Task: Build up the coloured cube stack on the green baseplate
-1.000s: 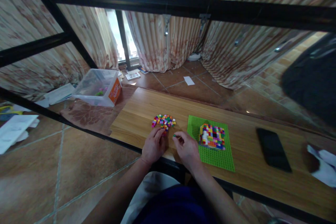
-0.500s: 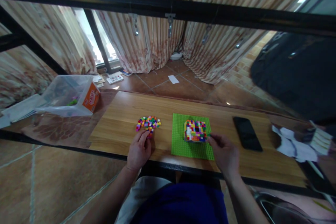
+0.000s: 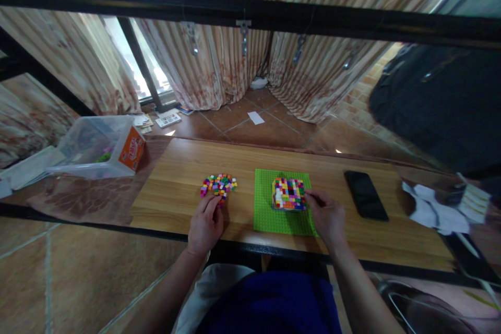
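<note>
A pile of small coloured bricks point(image 3: 219, 185) lies on the wooden table point(image 3: 176, 167). My left hand point(image 3: 205, 225) rests flat at the pile's near edge, its fingertips touching the nearest bricks. A green baseplate point(image 3: 266, 215) lies to the right and carries a multi-coloured brick block point(image 3: 288, 193). My right hand point(image 3: 327, 217) is at the block's right side, thumb and forefinger pinched together against its edge. The small brick in that pinch is hardly visible.
A black phone point(image 3: 366, 194) lies right of the baseplate, with crumpled white cloth point(image 3: 428, 210) beyond it. A clear plastic bin point(image 3: 97, 147) with an orange label stands at the left. A black frame bar point(image 3: 250, 10) crosses overhead. A dark bag point(image 3: 442, 104) hangs at the right.
My right hand moved from beside the loose pile, with a small green brick pinched, across to the right side of the block. The left hand stayed at the pile. The view swung right.
</note>
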